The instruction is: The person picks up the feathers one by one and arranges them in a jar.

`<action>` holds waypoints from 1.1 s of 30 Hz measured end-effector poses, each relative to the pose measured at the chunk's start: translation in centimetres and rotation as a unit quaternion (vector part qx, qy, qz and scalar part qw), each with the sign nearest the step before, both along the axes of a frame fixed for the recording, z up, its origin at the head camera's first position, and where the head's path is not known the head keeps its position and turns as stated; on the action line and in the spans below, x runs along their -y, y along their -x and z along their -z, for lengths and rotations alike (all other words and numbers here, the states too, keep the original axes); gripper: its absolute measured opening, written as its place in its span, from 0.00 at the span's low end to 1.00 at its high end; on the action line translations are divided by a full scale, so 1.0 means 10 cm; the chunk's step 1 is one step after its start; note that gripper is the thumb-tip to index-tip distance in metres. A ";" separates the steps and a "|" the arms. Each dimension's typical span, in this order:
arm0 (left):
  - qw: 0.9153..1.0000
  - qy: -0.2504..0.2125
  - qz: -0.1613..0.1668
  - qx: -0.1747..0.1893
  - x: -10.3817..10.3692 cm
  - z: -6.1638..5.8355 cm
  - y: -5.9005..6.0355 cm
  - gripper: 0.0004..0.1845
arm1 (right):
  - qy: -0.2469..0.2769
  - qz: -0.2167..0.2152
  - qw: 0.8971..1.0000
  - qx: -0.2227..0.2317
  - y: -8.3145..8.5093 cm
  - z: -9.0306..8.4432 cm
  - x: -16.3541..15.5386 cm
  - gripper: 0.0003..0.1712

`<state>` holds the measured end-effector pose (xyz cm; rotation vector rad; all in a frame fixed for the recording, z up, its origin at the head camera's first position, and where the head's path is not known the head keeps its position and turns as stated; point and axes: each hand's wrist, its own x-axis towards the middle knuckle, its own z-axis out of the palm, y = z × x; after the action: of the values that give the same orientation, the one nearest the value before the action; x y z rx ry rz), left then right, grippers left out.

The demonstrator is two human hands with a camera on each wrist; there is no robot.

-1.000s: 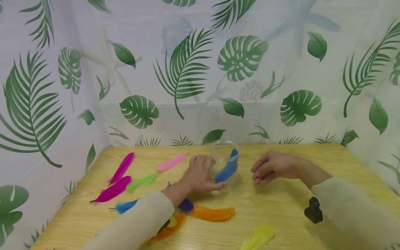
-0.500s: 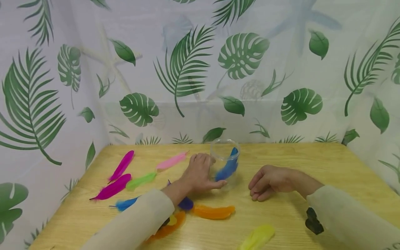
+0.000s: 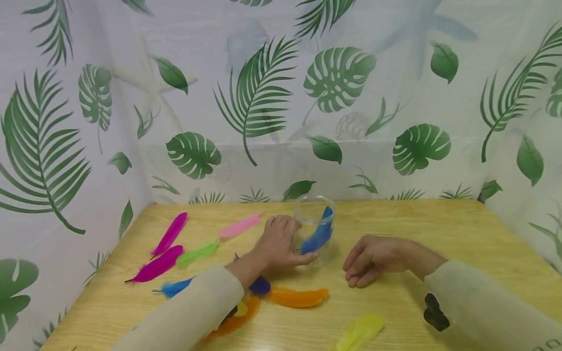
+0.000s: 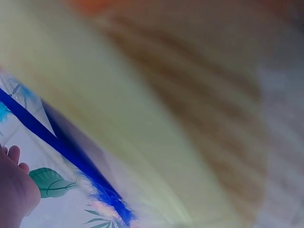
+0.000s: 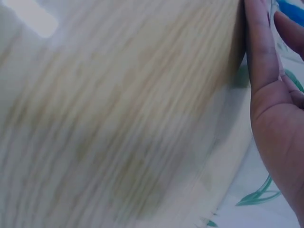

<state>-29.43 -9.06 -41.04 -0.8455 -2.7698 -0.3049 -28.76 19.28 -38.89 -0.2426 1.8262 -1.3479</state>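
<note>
Left hand (image 3: 281, 241) cupping clear jar (image 3: 314, 229), right hand (image 3: 373, 260) seemingly resting, loosely curled

head view sits high, looking forward and down across the wooden table (image 3: 395, 292) toward the leaf-print curtain (image 3: 281, 97), far enough back to take in both forearms and the whole tabletop. left wrist view is jammed right up against the table (image 4: 190, 95), tilted and blurred, wood grain filling most of the frame, a sliver of curtain (image 4: 52, 183) in the lower left. right wrist view is just as close and blurred, skimming the table (image 5: 118, 118) with curtain (image 5: 256, 194) at the lower right edge. all three share the tabletop and the curtain behind it.
</note>
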 end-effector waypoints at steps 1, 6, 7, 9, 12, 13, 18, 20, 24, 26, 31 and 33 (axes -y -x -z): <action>1.000 -0.001 0.000 -0.001 0.00 0.00 0.00 0.42 | 0.002 -0.004 1.000 0.000 -0.01 0.00 0.01 0.14; 1.000 -0.005 -0.001 -0.003 0.00 0.00 0.00 0.42 | -0.011 -0.011 1.000 0.006 -0.07 0.00 0.14 0.13; 1.000 -0.007 0.000 -0.004 0.00 0.00 0.00 0.42 | -0.015 -0.010 1.000 0.007 -0.08 0.00 0.17 0.13; 1.000 -0.010 0.002 -0.006 0.00 0.00 0.00 0.42 | -0.022 -0.012 1.000 0.010 -0.11 0.00 0.23 0.12; 1.000 -0.008 0.003 -0.008 0.00 0.00 0.00 0.42 | -0.026 -0.022 0.999 0.014 -0.15 -0.01 0.32 0.11; 1.000 -0.006 0.003 -0.010 0.00 0.01 0.00 0.43 | -0.025 -0.026 0.999 0.014 -0.16 -0.01 0.35 0.11; 1.000 -0.005 0.003 -0.013 0.01 0.01 0.00 0.42 | -0.020 -0.042 0.999 0.024 -0.20 -0.03 0.45 0.11; 1.000 -0.006 0.004 -0.016 0.01 0.01 -0.01 0.42 | -0.019 -0.046 0.998 0.029 -0.21 -0.03 0.49 0.12; 1.000 -0.007 0.005 -0.016 0.02 0.01 -0.01 0.42 | -0.024 -0.055 0.998 0.030 -0.23 -0.02 0.56 0.11; 1.000 -0.004 0.005 -0.016 0.02 0.02 -0.01 0.42 | -0.032 -0.057 0.998 0.027 -0.24 -0.01 0.59 0.11; 1.000 -0.003 0.004 -0.015 0.01 0.01 0.00 0.42 | -0.057 -0.053 0.997 0.017 -0.25 -0.03 0.63 0.11; 1.000 -0.003 0.005 -0.014 0.00 0.01 0.00 0.42 | -0.059 -0.058 0.997 0.009 -0.25 -0.04 0.63 0.12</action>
<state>-29.46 -9.10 -41.11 -0.8548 -2.7386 -0.3001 -26.26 12.97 -38.49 -0.2681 1.8397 -1.1559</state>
